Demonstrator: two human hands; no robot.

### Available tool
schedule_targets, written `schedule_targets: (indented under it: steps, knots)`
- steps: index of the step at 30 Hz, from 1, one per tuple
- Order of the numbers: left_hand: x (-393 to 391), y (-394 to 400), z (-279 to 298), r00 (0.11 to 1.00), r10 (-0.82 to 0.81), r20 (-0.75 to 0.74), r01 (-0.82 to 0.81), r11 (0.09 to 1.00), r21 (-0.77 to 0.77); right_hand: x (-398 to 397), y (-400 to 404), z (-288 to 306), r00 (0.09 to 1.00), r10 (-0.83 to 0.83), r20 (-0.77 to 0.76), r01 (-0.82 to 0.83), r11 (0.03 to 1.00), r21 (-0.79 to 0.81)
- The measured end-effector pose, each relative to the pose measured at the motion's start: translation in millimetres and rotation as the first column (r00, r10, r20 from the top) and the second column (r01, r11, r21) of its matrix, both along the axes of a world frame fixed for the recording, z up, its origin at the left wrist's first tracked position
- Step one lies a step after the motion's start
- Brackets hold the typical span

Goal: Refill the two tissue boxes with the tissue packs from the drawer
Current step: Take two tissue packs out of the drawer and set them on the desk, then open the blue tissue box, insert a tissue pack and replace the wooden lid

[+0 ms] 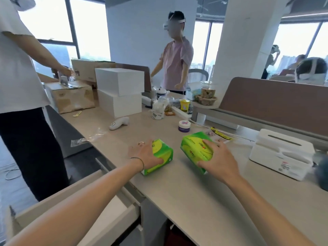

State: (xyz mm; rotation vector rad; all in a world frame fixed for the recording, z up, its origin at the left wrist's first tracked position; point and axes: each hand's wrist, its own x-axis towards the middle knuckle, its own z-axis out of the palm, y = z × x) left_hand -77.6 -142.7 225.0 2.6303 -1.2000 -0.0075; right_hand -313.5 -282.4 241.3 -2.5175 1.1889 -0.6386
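Two green tissue packs lie on the beige desk. My left hand grips the left tissue pack from its left side, with a ring and a bracelet showing. My right hand rests over the right tissue pack, thumb at its near edge, fingers across its top. A white tissue box with a slot in its lid stands to the right of the packs. The drawer under my left forearm is pulled out.
A white thermometer-like device, a purple-lidded jar and a cluster of cups and bottles sit behind the packs. White boxes and cardboard cartons stand far left. One person stands at left, another across the desk. A brown divider runs right.
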Motion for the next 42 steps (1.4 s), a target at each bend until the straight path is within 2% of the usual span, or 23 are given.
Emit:
schedule_targets:
  steps: [7, 11, 16, 20, 26, 29, 42]
  knots:
    - [-7.7, -4.7, 1.0, 0.998, -0.036, 0.050, 0.036, 0.999, -0.008, 3.6, -8.9, -14.6, 0.995, -0.029, -0.091, 0.033, 0.999, 0.042]
    - [-30.8, -12.8, 6.1, 0.984, -0.134, 0.121, 0.147, 0.984, -0.104, 3.7, -14.1, -23.6, 0.994, -0.019, -0.108, 0.027, 0.997, 0.070]
    - [-68.5, -28.9, 7.7, 0.943, -0.307, 0.129, 0.326, 0.932, -0.156, -0.2, -18.7, -29.2, 0.994, 0.014, -0.105, -0.003, 0.995, 0.102]
    - [-98.6, -41.7, 13.4, 0.920, -0.371, 0.123, 0.390, 0.898, -0.206, -19.3, -24.5, -20.4, 0.994, 0.051, -0.092, -0.047, 0.998, 0.045]
    - [-149.1, -61.5, 23.6, 0.860, -0.506, 0.069, 0.503, 0.816, -0.285, -92.4, -36.1, 9.7, 0.997, -0.048, 0.055, 0.052, 0.995, -0.080]
    - [-179.4, -77.0, 29.9, 0.825, -0.558, 0.093, 0.554, 0.765, -0.330, -137.1, -37.2, 24.4, 0.989, -0.111, 0.101, 0.122, 0.986, -0.110]
    - [-327.3, -195.9, 43.6, 0.658, -0.751, 0.057, 0.693, 0.574, -0.436, -296.9, -89.7, 42.5, 0.919, -0.392, 0.046, 0.395, 0.908, -0.143]
